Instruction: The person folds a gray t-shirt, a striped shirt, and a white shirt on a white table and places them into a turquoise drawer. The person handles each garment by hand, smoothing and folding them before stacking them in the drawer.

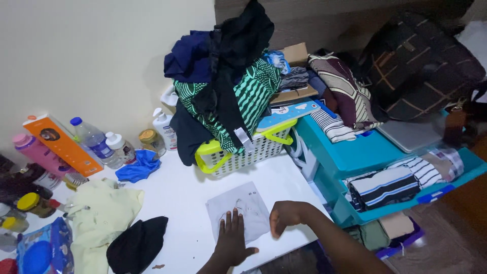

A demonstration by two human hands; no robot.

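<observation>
A left hand (232,238) presses flat, fingers spread, on a small white garment (239,209) on the tabletop (177,195); beside it the right hand (284,217), apparently fisted and empty, hovers mid-fold; smoothing comes next.

Orange carton (62,144) by wall, blue packet (43,252) front-left

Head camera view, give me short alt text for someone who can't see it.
A person's left hand presses flat on a small folded white garment on a white table, the right hand curled beside it. Behind stands a laundry basket heaped with clothes.
</observation>
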